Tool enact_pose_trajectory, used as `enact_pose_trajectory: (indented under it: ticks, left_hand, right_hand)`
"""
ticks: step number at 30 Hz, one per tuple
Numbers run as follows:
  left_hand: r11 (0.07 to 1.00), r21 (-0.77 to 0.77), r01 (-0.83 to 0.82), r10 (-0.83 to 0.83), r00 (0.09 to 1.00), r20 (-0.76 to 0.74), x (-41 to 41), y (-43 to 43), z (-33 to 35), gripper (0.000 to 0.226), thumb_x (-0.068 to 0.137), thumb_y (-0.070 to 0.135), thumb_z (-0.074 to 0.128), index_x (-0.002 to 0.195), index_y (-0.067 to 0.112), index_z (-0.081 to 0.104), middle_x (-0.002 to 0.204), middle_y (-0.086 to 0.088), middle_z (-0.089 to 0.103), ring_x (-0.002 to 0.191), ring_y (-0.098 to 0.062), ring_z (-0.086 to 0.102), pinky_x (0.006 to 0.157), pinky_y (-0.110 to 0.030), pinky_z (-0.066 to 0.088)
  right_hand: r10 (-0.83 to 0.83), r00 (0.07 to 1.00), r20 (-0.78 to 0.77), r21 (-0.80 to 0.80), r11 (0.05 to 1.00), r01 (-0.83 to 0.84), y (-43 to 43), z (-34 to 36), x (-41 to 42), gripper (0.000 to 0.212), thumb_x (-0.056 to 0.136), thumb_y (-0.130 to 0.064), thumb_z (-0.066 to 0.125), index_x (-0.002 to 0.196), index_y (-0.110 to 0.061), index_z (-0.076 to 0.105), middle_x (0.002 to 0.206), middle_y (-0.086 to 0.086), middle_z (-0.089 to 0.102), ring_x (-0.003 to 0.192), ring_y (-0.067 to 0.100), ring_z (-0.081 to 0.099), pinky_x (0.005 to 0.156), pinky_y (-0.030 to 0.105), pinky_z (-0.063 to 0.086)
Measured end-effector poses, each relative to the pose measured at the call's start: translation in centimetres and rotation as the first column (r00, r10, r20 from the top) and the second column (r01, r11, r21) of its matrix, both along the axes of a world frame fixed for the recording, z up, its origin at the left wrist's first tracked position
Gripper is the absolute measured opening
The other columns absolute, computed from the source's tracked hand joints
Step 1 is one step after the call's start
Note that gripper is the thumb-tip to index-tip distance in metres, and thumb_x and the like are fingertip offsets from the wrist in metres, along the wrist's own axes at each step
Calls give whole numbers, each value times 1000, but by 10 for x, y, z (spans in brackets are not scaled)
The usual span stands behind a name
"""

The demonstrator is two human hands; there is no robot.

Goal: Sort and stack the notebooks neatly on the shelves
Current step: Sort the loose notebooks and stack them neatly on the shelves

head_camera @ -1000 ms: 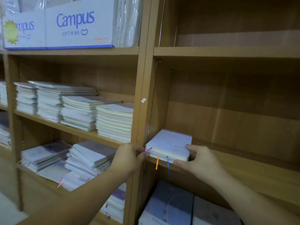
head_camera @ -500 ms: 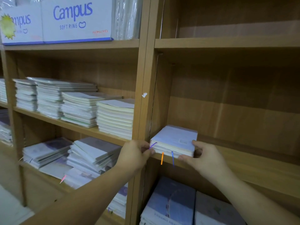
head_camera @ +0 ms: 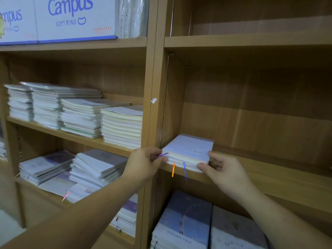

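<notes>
Small notebook stack (head_camera: 188, 151) is gripped at both ends by left hand (head_camera: 143, 163) and right hand (head_camera: 221, 170), seated at left end of shelf (head_camera: 269, 184). Squaring step judged underway; alignment against upright needed next.

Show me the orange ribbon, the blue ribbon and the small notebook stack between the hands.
orange ribbon (head_camera: 173, 170), head view, middle of the strip.
blue ribbon (head_camera: 184, 171), head view, middle of the strip.
small notebook stack (head_camera: 188, 147), head view, top cover.
</notes>
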State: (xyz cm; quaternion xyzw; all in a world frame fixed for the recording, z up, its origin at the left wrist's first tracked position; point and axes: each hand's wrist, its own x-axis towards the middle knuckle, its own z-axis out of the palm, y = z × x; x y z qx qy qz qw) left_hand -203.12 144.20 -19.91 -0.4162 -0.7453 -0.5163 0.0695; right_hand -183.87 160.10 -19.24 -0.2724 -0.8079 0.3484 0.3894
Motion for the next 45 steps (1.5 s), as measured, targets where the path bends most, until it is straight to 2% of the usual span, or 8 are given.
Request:
enact_pose_trajectory:
  ticks: [5, 11, 17, 25, 34, 38, 41, 45]
  left_hand:
    - [998, -46, -34, 32, 999, -41, -1, 3, 2, 32, 93, 34, 71, 124, 23, 71, 96, 16, 66, 92, 0, 61, 86, -23, 50]
    - [997, -53, -53, 49, 996, -75, 6, -2, -1, 31, 93, 36, 71, 123, 27, 70, 95, 18, 66, 89, 2, 61, 77, -15, 49]
    - [997, -72, -33, 24, 993, -120, 27, -15, 7, 5, 92, 31, 71, 97, 30, 69, 84, 15, 66, 81, 0, 62, 73, -25, 57]
    - [951, -115, 287, -300, 947, -117, 138, 37, 38, 3, 87, 27, 76, 86, 29, 73, 79, 13, 70, 78, 5, 63, 64, -8, 46]
    - [790, -100, 604, -610, 792, -32, 304, 134, 53, 23, 91, 31, 73, 112, 22, 72, 97, 8, 70, 90, 1, 63, 72, -5, 47]
    - [744, 10, 668, -665, 740, 102, 356, 185, 77, 25, 96, 29, 66, 83, 10, 73, 73, -2, 72, 69, -9, 64, 74, -37, 58]
    - [714, 114, 691, -683, 650, 335, 392, 221, 98, 36, 99, 29, 63, 76, 1, 67, 65, -17, 65, 62, -21, 62, 75, -53, 61]
    - [768, 116, 630, -595, 635, 493, 421, 248, 117, 39, 94, 41, 68, 77, 6, 68, 66, -10, 67, 52, -22, 61, 54, -31, 57]
  right_hand:
    - [-21, 999, 24, 39, 999, 20, 0, -4, -4, 76, 78, -46, 82, 142, -15, 56, 70, -14, 67, 71, 1, 60, 74, 28, 49]
    - [-41, 998, 38, 23, 999, 40, -4, -1, -1, 79, 74, -44, 86, 142, -15, 56, 83, -7, 74, 80, 7, 68, 78, 30, 53]
    - [7, 996, 93, -37, 999, -4, -18, 24, 18, 29, 83, -28, 83, 109, -21, 72, 72, -3, 75, 68, 4, 62, 66, 21, 46]
    - [-186, 877, 443, 298, 953, 51, -23, 82, 114, 32, 82, -54, 74, 77, -23, 77, 74, -3, 72, 72, 13, 68, 67, 34, 58]
    - [-581, 786, 210, 633, 694, 344, 28, 98, 297, 35, 92, -51, 59, 116, -29, 73, 115, -11, 70, 111, 12, 61, 94, 36, 53]
    - [-701, 708, 85, 696, 550, 461, 59, 111, 372, 44, 96, -45, 59, 132, -22, 65, 138, -1, 60, 133, 20, 49, 109, 40, 44]
    - [-723, 656, 217, 652, 607, 454, 77, 110, 400, 52, 99, -55, 47, 143, -28, 53, 143, -9, 54, 137, 14, 43, 109, 38, 44]
    - [-692, 665, 283, 645, 650, 402, 94, 100, 411, 44, 101, -53, 42, 132, -27, 60, 129, -9, 61, 125, 14, 51, 100, 35, 48]
